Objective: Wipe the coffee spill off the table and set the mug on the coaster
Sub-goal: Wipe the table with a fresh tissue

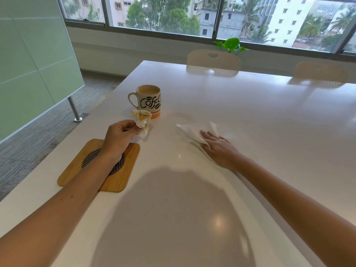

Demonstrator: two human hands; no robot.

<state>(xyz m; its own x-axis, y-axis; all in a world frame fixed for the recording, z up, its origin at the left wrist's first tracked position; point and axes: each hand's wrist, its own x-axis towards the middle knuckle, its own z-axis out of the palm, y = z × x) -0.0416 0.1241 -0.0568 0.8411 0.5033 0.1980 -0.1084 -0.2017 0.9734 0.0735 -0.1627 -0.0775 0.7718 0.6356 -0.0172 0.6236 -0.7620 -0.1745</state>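
near the counter left edge, wooden coaster under the left forearm. left hand grip pinching a stained, crumpled tissue just before the mug, off the coaster. further right, right hand grip wide, flat fingers pressing a white tissue.

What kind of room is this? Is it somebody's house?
Probably an office meeting room or break area, not a house. There is a long white table with matching chairs along the far side, a frosted glass partition on a metal leg, and a wide strip of windows looking out at tall buildings.
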